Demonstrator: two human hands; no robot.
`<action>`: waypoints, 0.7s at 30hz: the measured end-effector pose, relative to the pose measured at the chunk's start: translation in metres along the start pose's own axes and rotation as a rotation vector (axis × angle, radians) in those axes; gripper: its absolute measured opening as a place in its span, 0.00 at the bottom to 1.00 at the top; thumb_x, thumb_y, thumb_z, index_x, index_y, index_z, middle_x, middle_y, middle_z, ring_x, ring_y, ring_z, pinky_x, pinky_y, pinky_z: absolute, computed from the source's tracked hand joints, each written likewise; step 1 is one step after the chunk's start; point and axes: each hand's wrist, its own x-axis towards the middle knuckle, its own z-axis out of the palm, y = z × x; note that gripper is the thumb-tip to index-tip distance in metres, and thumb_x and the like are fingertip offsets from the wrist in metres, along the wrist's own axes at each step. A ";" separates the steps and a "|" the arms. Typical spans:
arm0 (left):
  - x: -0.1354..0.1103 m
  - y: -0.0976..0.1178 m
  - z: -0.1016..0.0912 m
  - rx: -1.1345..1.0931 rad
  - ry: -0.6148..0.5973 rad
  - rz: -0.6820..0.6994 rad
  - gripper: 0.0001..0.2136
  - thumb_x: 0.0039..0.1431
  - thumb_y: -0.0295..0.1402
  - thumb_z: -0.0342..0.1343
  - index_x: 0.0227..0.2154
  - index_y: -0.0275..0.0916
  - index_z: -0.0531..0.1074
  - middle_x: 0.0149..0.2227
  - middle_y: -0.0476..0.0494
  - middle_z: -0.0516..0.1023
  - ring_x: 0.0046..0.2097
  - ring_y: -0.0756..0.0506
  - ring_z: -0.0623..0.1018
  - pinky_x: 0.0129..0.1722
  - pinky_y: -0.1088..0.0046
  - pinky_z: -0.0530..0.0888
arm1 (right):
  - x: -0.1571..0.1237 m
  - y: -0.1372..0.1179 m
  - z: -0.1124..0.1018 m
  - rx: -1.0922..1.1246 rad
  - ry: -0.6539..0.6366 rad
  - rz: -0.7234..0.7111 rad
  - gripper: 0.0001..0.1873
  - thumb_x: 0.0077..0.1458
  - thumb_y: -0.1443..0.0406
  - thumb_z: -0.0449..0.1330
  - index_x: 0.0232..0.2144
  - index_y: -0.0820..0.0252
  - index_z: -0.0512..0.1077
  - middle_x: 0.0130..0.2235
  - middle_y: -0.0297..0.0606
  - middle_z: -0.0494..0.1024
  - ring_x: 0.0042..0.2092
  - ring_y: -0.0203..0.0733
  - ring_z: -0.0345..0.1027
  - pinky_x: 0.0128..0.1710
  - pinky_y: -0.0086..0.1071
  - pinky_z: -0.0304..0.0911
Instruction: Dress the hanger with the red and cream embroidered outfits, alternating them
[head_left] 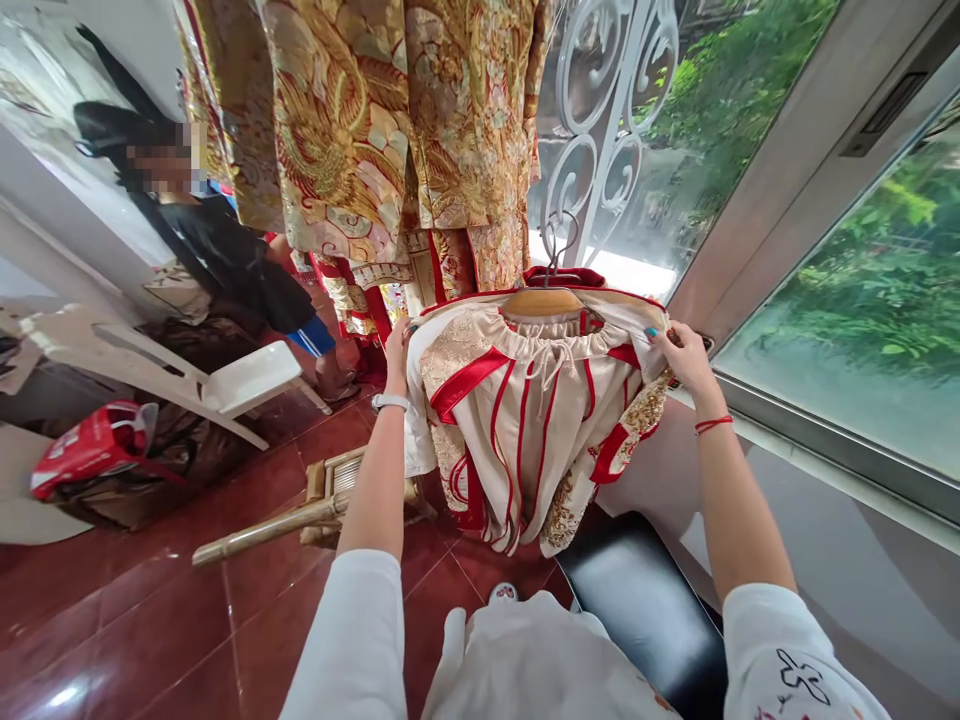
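Observation:
A cream and red embroidered garment [536, 420] hangs folded over a wooden hanger [541, 300] in front of me. My left hand [397, 345] grips the garment's left edge near the hanger. Fingers closed, my right hand [682, 355] holds the garment's right edge by its gold trim. Behind it hang long gold and red embroidered robes [390, 130], reaching down from the top of the view.
A black padded stool [645, 600] stands below the garment. Another person in dark clothes [217, 250] sits at the left by a white plastic chair [225, 385]. A red bag [97, 445] and a bamboo frame [300, 510] lie on the red tile floor. Windows and a white scroll grille [607, 110] fill the right.

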 end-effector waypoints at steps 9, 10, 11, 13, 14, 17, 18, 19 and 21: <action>-0.046 0.013 -0.017 -0.150 -0.188 0.020 0.25 0.60 0.52 0.55 0.53 0.41 0.72 0.58 0.40 0.75 0.63 0.38 0.70 0.65 0.60 0.65 | 0.016 0.003 -0.003 0.099 0.039 0.085 0.33 0.52 0.37 0.57 0.17 0.59 0.66 0.22 0.33 0.67 0.26 0.35 0.56 0.27 0.31 0.54; -0.049 0.016 -0.022 -0.104 -0.219 0.037 0.27 0.57 0.52 0.59 0.55 0.42 0.71 0.60 0.40 0.73 0.65 0.38 0.69 0.66 0.59 0.64 | 0.019 0.006 -0.001 0.159 -0.009 0.147 0.33 0.49 0.36 0.59 0.18 0.59 0.67 0.20 0.32 0.66 0.25 0.35 0.55 0.26 0.31 0.53; -0.051 0.019 -0.025 -0.062 -0.238 0.044 0.29 0.55 0.52 0.61 0.56 0.42 0.71 0.61 0.39 0.72 0.64 0.37 0.69 0.67 0.58 0.63 | 0.021 0.008 0.000 0.224 -0.062 0.217 0.33 0.46 0.36 0.61 0.18 0.59 0.67 0.19 0.31 0.65 0.25 0.34 0.54 0.25 0.30 0.53; -0.049 0.023 -0.028 -0.027 -0.242 0.034 0.31 0.53 0.54 0.62 0.55 0.41 0.72 0.60 0.38 0.73 0.62 0.36 0.71 0.66 0.57 0.65 | 0.024 0.013 0.003 0.330 -0.175 0.354 0.31 0.41 0.38 0.66 0.19 0.60 0.70 0.18 0.30 0.66 0.24 0.34 0.54 0.23 0.29 0.53; -0.047 0.023 -0.028 -0.032 -0.239 0.029 0.30 0.53 0.56 0.61 0.54 0.41 0.73 0.59 0.37 0.75 0.61 0.35 0.72 0.65 0.57 0.65 | 0.025 0.015 0.003 0.359 -0.226 0.409 0.29 0.39 0.40 0.69 0.20 0.61 0.72 0.18 0.31 0.67 0.23 0.34 0.55 0.22 0.29 0.55; -0.037 0.020 -0.024 -0.077 -0.217 0.015 0.32 0.51 0.61 0.59 0.49 0.40 0.76 0.55 0.36 0.78 0.62 0.35 0.72 0.66 0.57 0.63 | 0.020 0.018 0.004 0.409 -0.340 0.497 0.24 0.37 0.47 0.73 0.24 0.62 0.76 0.19 0.35 0.73 0.23 0.36 0.61 0.23 0.30 0.61; -0.034 0.018 -0.023 -0.098 -0.207 0.001 0.33 0.50 0.62 0.59 0.47 0.39 0.76 0.54 0.35 0.78 0.62 0.35 0.72 0.67 0.57 0.63 | 0.018 0.018 0.005 0.425 -0.359 0.508 0.23 0.37 0.49 0.73 0.25 0.63 0.77 0.20 0.37 0.75 0.24 0.38 0.64 0.24 0.32 0.63; -0.032 0.016 -0.022 -0.121 -0.198 -0.024 0.34 0.48 0.64 0.59 0.46 0.39 0.76 0.53 0.34 0.79 0.61 0.34 0.73 0.66 0.56 0.64 | 0.014 0.019 0.005 0.438 -0.369 0.515 0.22 0.37 0.50 0.74 0.26 0.63 0.78 0.21 0.38 0.76 0.24 0.39 0.66 0.25 0.33 0.66; -0.026 0.013 -0.020 -0.160 -0.193 -0.093 0.36 0.47 0.66 0.58 0.43 0.37 0.77 0.49 0.33 0.80 0.58 0.33 0.75 0.63 0.54 0.68 | 0.008 0.020 0.006 0.448 -0.376 0.516 0.21 0.36 0.52 0.74 0.27 0.62 0.79 0.22 0.39 0.78 0.26 0.42 0.69 0.28 0.36 0.70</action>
